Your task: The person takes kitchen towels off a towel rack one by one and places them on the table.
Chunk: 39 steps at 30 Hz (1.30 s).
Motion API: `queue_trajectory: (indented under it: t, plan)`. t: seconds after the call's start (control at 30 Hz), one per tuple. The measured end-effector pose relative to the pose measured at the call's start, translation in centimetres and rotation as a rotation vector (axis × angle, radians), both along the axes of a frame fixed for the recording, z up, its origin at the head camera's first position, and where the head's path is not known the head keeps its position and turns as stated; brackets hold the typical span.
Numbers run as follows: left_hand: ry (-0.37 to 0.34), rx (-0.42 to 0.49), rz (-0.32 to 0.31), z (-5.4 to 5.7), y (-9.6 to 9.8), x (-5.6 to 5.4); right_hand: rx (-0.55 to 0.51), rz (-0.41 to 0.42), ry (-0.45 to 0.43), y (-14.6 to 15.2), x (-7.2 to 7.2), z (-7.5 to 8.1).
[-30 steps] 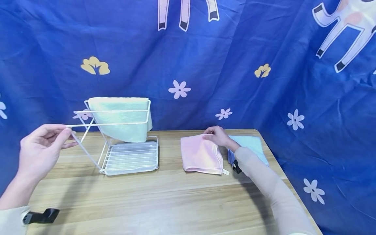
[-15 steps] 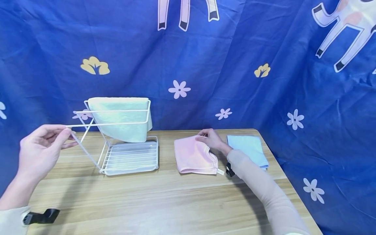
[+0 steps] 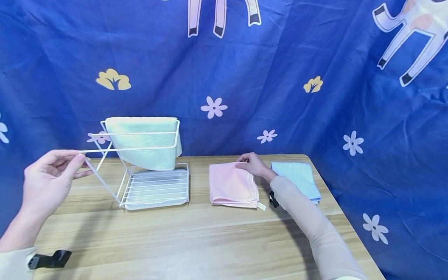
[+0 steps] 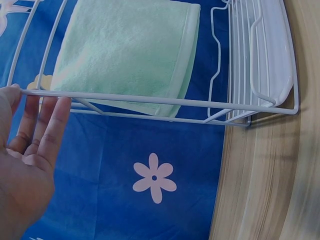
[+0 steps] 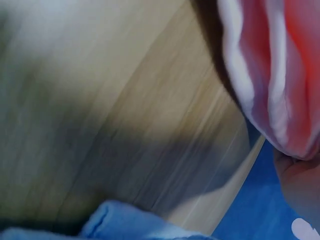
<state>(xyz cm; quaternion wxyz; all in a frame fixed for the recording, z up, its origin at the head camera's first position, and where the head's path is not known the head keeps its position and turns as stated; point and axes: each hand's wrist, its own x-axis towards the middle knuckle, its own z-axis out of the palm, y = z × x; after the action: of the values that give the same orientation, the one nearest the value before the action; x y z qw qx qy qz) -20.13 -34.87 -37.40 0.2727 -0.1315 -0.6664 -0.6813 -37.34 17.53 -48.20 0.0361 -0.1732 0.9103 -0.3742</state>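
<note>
our left hand (image 3: 50, 179) pinches the white rack (image 3: 127, 149); our right hand (image 3: 252, 165) pinches the pink cloth (image 3: 231, 184), slightly nearer the white rack than a second ago, so well clear of the blue cloth (image 3: 297, 179).

We see the table (image 3: 210, 245) brightly lit, with soft shadows (image 3: 85, 233); our right wrist view is dim and blurred.

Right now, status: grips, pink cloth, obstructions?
Left grip pinching corner of white rack. Right grip pinching pink cloth near its far edge. Nothing visible between cloth and rack.
</note>
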Motion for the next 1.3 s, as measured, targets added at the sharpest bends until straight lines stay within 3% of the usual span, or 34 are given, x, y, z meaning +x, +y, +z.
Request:
queue_trajectory:
  t: [0.33, 0.53, 0.73, 1.0, 1.3]
  plan:
    - [0.014, 0.014, -0.019, -0.2, 0.3, -0.1, 0.069, -0.008, -0.024, 1.2, -0.2, 0.0]
    - [0.024, 0.018, -0.018, -0.2, 0.3, -0.2, 0.087, 0.004, -0.024, 1.5, -0.3, 1.6]
    - [0.028, 0.021, -0.018, -0.3, -0.1, -0.2, 0.036, 0.011, 0.021, 0.6, 0.0, 4.5]
    - [-0.003, -0.053, 0.027, -0.5, -0.3, -0.4, -0.047, 0.08, 0.119, -1.9, 0.9, 10.2]
    - [0.04, 0.052, -0.031, -0.6, -0.3, -0.7, -0.111, 0.133, 0.17, -5.6, 1.7, 15.1]
